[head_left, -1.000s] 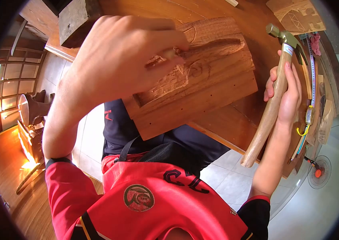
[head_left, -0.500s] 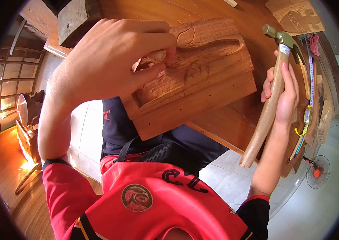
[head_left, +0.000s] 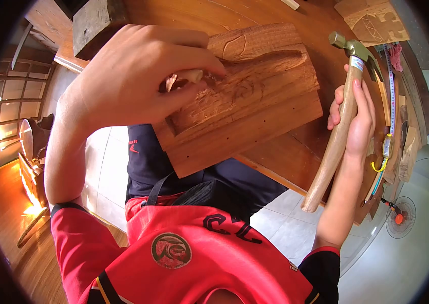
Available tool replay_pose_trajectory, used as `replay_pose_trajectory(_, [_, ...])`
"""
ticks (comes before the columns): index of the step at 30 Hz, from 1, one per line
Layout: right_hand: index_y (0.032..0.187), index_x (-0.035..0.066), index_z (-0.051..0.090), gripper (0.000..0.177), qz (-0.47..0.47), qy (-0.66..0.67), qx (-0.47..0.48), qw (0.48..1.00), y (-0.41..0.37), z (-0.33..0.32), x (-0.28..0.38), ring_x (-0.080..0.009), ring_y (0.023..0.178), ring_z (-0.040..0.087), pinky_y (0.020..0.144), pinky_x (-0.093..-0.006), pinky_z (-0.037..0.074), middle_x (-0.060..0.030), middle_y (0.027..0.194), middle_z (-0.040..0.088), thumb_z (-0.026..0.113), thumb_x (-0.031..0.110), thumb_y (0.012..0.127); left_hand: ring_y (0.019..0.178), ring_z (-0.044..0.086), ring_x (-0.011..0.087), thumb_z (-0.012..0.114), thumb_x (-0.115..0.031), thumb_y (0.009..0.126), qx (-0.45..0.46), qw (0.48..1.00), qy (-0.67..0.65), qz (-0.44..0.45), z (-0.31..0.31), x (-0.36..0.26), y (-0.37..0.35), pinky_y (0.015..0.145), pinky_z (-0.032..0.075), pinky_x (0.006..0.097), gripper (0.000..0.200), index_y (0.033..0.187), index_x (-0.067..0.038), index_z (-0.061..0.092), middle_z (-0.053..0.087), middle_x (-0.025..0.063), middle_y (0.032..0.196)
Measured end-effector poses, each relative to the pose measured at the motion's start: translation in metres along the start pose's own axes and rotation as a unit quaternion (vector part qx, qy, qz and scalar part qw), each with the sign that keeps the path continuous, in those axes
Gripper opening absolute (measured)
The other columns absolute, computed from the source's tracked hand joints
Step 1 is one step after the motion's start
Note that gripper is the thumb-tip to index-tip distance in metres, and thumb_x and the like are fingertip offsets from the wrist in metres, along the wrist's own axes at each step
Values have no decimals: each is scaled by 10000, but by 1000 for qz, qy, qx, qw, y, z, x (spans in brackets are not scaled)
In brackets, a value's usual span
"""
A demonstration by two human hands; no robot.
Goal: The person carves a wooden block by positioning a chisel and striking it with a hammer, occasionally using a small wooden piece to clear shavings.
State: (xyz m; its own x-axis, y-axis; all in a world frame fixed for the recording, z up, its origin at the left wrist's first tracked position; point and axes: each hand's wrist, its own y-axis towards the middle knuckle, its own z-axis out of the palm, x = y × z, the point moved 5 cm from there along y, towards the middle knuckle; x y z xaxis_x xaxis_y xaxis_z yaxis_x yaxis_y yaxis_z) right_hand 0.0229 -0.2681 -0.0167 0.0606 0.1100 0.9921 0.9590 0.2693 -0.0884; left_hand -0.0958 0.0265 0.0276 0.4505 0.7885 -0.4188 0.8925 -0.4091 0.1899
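Observation:
A carved wooden block (head_left: 255, 96), with a recess, a raised ridge and pencil curves, lies tilted at the table's near edge. My left hand (head_left: 138, 76) is curled over its left end, thumb and fingers bent around a small pale piece (head_left: 192, 76); I cannot tell what it is. Rough, splintered wood shows beside these fingertips. My right hand (head_left: 360, 116) is wrapped around the wooden handle of a claw hammer (head_left: 333, 142), holding it to the right of the block, metal head up and away from me.
A dark, heavy block (head_left: 98, 28) stands at the upper left. On the right lie a tape measure (head_left: 387, 147), a pink cloth (head_left: 395, 57) and wood strips. A board with a drawn pattern (head_left: 374, 23) is at the far right. A fan (head_left: 401, 217) stands beyond.
My left fingers have shifted and loosened slightly over the block, showing more of the pale piece. The hammer stays in my right hand, nearly still; the whole view has slid slightly left.

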Motion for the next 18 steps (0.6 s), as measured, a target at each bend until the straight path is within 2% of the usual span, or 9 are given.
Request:
replay_pose_trajectory(7, [1427, 19, 518, 462, -1, -5, 0, 1000, 0, 1, 1, -89, 478, 485, 411, -259, 434, -31, 766, 533, 457, 330, 1091, 703, 676, 248, 761, -114, 837, 1, 1000, -8, -2, 5, -1, 7, 599, 520, 347, 219, 1055, -105, 738, 666, 53, 895])
replay_pose_trajectory(10, [1497, 14, 464, 515, 4, -32, 8, 999, 0, 2, 1, -61, 497, 466, 420, -224, 412, -8, 794, 494, 391, 346, 1111, 758, 679, 281, 748, -91, 816, 40, 999, -13, 6, 6, 0, 12, 653, 530, 370, 230, 1043, -90, 716, 677, 65, 914])
replay_pose_trajectory(13, [1497, 16, 465, 513, 8, -34, 3, 999, 0, 3, 1, -61, 497, 467, 420, -224, 412, -9, 794, 494, 390, 346, 1112, 808, 679, 313, 730, -97, 806, 47, 998, -37, 16, 7, 1, 18, 708, 531, 400, 215, 1017, -75, 689, 688, 78, 928])
replay_pose_trajectory(18, [1496, 21, 470, 509, 11, -33, 2, 999, -1, 3, 3, -60, 499, 467, 420, -223, 411, -10, 799, 495, 391, 344, 1111, 836, 683, 322, 710, -130, 816, 51, 998, 31, 14, 7, -4, 22, 731, 531, 416, 200, 995, -62, 650, 689, 88, 935])
